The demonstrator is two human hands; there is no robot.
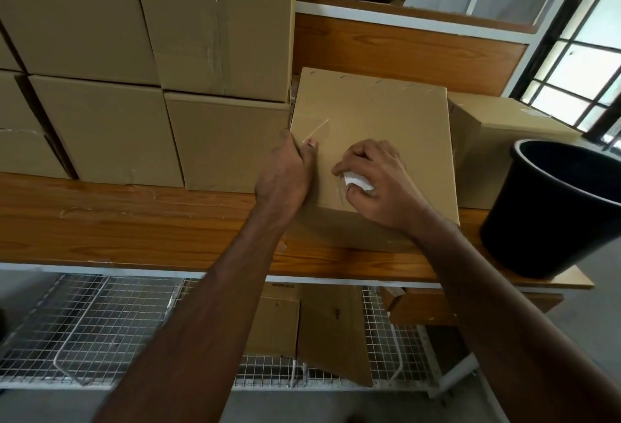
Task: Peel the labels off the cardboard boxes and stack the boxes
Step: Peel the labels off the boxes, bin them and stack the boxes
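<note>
Brown cardboard box (376, 140) stands on the orange wooden surface (134, 224), just right of the stacked cardboard boxes (134, 79). Left hand (285, 177) clasps its left edge, thumb on top. Right hand (376, 184) has its grip pinching a crumpled white label (358, 183) on the box top. At 3 o'clock from the box stands a round black plastic bucket (554, 214)

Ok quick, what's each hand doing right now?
Left hand: grips the left edge of the cardboard box, steadying it.
Right hand: fingers curled, pinching a crumpled white label.
</note>
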